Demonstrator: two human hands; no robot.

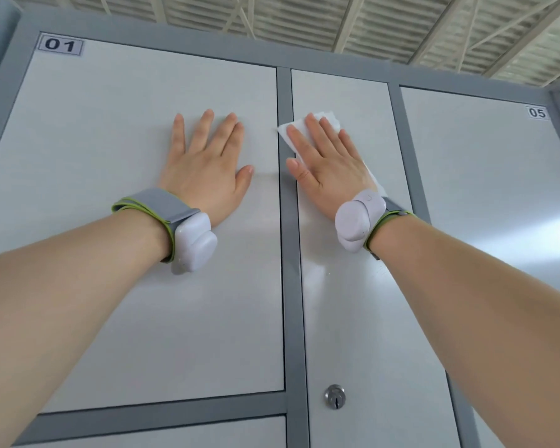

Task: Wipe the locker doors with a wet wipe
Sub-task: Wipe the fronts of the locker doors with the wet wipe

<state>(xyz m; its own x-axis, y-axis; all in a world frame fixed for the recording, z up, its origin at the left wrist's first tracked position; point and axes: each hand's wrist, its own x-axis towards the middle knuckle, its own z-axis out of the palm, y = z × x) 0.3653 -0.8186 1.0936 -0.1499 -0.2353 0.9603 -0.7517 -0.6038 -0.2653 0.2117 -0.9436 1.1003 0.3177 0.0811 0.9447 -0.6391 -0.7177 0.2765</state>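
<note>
We press the wet wipe (330, 120) flat against the upper part of the middle locker door (362, 318) with our right hand (328, 171). The fingers are straight, not clenched, and the wipe shows beyond the fingertips and beside the wrist. Our left hand (204, 169) rests flat and released on the door labelled 01 (110, 140), holding nothing. A key lock (335, 396) sits low on the middle door.

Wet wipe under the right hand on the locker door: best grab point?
Pinch the wet wipe by its corner poking out left of the right hand, coming from the left over the grey strip. The rest lies flat on the door under the palm.
</note>
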